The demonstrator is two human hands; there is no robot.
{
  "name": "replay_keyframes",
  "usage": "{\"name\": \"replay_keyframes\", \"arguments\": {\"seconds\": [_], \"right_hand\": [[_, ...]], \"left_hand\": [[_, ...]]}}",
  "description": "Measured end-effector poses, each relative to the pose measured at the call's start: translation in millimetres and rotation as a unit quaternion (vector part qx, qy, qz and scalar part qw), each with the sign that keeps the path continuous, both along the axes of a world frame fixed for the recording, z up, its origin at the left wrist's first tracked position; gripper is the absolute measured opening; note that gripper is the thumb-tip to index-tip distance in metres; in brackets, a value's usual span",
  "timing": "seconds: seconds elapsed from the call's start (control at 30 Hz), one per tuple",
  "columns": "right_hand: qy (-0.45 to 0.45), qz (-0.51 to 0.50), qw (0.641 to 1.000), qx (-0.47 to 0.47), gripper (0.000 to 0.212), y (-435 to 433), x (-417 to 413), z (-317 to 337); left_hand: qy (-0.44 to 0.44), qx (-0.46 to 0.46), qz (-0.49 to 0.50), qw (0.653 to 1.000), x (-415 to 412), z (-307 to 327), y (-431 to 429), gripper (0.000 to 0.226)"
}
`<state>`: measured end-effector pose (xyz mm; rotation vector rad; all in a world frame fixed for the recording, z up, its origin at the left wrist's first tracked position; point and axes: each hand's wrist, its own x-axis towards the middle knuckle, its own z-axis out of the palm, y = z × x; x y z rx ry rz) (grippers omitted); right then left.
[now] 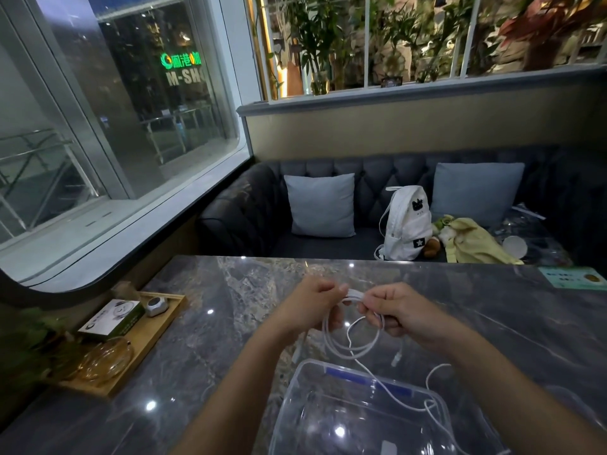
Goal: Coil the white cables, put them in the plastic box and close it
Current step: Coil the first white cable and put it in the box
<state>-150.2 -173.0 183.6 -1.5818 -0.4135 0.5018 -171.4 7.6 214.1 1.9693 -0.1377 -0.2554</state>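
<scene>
Above the dark marble table (203,339), my left hand (312,302) and my right hand (391,310) both pinch a bundle of white cable (354,294) held between them. Loops of that white cable (331,339) hang below my hands. One loose end with a plug (396,357) dangles under my right hand. Another strand trails down into the clear plastic box (289,399), which stands open at the near edge of the table with a blue strip along its far rim. Its lid is not something I can make out.
A wooden tray (154,339) at the table's left holds a small box, a grey gadget and an amber glass dish. A green card (573,276) lies at the far right. Beyond the table a dark sofa carries cushions, a white backpack (405,223) and a yellow-green cloth.
</scene>
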Motion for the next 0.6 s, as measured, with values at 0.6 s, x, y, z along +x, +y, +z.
{"name": "replay_keyframes", "arguments": {"seconds": [0.6], "right_hand": [[-0.032,-0.054,0.998,-0.021,0.039,2.2,-6.7,0.8]], "left_hand": [[-0.019,-0.101,0.008,0.995,-2.3,-30.7,4.0,0.019]]}}
